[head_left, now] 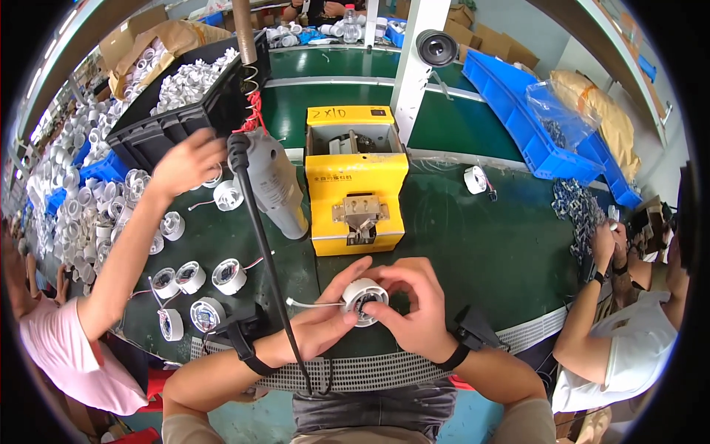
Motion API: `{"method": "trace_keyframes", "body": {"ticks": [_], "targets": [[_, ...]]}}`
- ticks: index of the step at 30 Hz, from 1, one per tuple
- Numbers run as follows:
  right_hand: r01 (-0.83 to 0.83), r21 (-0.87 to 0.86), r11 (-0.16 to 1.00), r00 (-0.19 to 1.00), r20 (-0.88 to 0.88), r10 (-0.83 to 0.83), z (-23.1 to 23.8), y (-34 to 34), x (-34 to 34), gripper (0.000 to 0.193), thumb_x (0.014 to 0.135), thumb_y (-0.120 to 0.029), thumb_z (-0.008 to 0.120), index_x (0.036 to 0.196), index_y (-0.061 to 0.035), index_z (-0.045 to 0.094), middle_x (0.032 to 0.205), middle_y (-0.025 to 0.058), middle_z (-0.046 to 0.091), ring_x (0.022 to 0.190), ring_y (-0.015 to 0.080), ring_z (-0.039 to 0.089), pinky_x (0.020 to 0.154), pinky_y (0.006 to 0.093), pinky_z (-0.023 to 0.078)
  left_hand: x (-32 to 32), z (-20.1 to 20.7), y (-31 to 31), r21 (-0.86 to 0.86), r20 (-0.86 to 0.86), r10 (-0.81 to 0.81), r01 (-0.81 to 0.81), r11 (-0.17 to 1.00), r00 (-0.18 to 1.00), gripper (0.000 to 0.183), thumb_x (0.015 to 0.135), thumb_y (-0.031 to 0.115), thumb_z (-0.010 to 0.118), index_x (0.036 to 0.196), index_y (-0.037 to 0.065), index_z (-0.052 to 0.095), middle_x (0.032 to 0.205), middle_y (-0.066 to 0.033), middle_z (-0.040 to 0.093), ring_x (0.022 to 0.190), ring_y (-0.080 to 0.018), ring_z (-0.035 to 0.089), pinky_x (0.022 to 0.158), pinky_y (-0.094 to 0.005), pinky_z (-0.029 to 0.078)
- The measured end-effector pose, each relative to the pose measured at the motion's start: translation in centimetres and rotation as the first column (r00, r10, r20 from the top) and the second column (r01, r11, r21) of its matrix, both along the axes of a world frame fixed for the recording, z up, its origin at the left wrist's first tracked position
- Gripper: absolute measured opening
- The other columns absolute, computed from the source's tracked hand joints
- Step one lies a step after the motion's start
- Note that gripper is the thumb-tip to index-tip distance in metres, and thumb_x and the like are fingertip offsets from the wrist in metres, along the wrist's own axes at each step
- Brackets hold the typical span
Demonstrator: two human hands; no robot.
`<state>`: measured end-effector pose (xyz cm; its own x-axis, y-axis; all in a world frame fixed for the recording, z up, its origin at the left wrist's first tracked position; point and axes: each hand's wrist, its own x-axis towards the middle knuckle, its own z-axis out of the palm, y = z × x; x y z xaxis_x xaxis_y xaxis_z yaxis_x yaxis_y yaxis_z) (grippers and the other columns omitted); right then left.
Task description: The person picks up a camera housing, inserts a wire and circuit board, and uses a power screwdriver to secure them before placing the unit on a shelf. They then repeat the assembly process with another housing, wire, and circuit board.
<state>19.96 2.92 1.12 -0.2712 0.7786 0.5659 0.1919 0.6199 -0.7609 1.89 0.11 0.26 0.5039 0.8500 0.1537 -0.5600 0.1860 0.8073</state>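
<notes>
- Clock directions are taken from the white round housing [356, 290], which sits between both hands just above the near edge of the green bench [481, 274]; twelve points away from the person.
- The left hand [325, 325] holds it from the nine o'clock side: the thumb rests on the rim at about eight, the fingers reach past it at about eleven, and the palm lies below.
- The right hand [416, 311] pinches from the three o'clock side: the thumb presses at the open face near five, the index finger bends round to about two. The other right fingers curl behind it; whether they touch the housing I cannot tell.
- The housing's open face, dark inside, is tilted up toward the person; a white lead [316, 304] sticks out at nine, passing over the left fingers.
- At twelve, near the fingertips but apart from them, stands a yellow machine [355, 177] with a metal fitting on its front.
- At eleven hangs a grey hand tool [272, 177], a black cable [259, 229] running down past the left wrist.
- Between nine and ten lie loose housings [229, 276], some with wires.
- At ten, a co-worker's hand [188, 163] reaches beside a black crate [159, 129].
- Toward two, a heap of small metallic parts [579, 214] lies near blue bins [543, 152].
</notes>
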Motion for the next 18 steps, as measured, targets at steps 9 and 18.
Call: {"method": "trace_keyframes", "body": {"ticks": [9, 18], "targets": [[-0.188, -0.157, 0.97, 0.979, 0.046, 0.197, 0.6, 1.9, -0.5, 0.025, 0.08, -0.001, 0.07, 0.103, 0.0012, 0.062, 0.096, 0.0115, 0.06, 0.084, 0.0166, 0.063, 0.072, 0.0268, 0.052, -0.7, 0.7, 0.5, -0.045, -0.404, 0.241, -0.282, 0.958, 0.883, 0.04, 0.091, 0.002, 0.057, 0.13, 0.0, 0.048, 0.107, -0.0069, 0.061, 0.092, -0.0106, 0.061, 0.078, -0.025, 0.054], [-0.076, -0.03, 0.997, 0.983, 0.167, 0.08, 5.1, 5.5, -9.4, 0.071, 0.075, -0.026, 0.077, 0.13, -0.0001, 0.041, 0.114, 0.02, 0.059, 0.104, 0.0342, 0.061, 0.088, 0.0395, 0.048, -1.3, -2.0, 1.5, 0.055, -0.457, 0.311, -0.322, 0.945, 0.834, 0.032, 0.093, 0.003, 0.053, 0.125, -0.002, 0.05, 0.106, -0.0088, 0.062, 0.092, -0.0149, 0.063, 0.079, -0.0272, 0.055]]}}
